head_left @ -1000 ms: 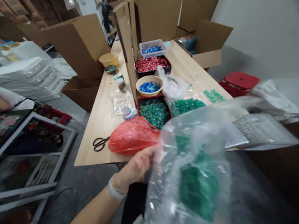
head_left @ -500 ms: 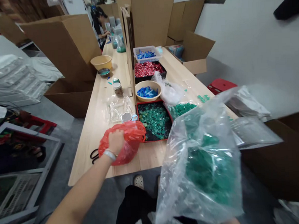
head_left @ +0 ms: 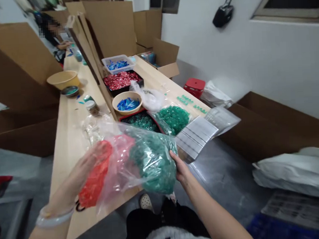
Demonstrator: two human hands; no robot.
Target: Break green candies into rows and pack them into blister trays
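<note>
My right hand (head_left: 180,167) grips the right side of a clear plastic bag (head_left: 156,166) filled with small green translucent pieces. The bag hangs over the table's near edge, its loose clear part stretched leftward. Behind and beside that film lies a red plastic bag (head_left: 95,176). Against the red bag is my left hand (head_left: 88,167), smeared by motion, so its finger closure is unclear. Just past the clear bag, a black tray with a red rim (head_left: 126,117) of green pieces is partly covered. A heap of green pieces (head_left: 174,118) lies on plastic to its right.
Beyond the tray stand a cream bowl (head_left: 116,106) of blue pieces, a tray of red pieces (head_left: 122,79) and a white basket (head_left: 117,63). A cardboard divider (head_left: 92,55) runs along the table. Silvery packs (head_left: 196,137) overhang the right edge. A co-worker (head_left: 50,30) sits far left.
The clear bag of green pieces has moved left and down, over the red bag and tray. My right hand has come into view on it. My view has turned right.
</note>
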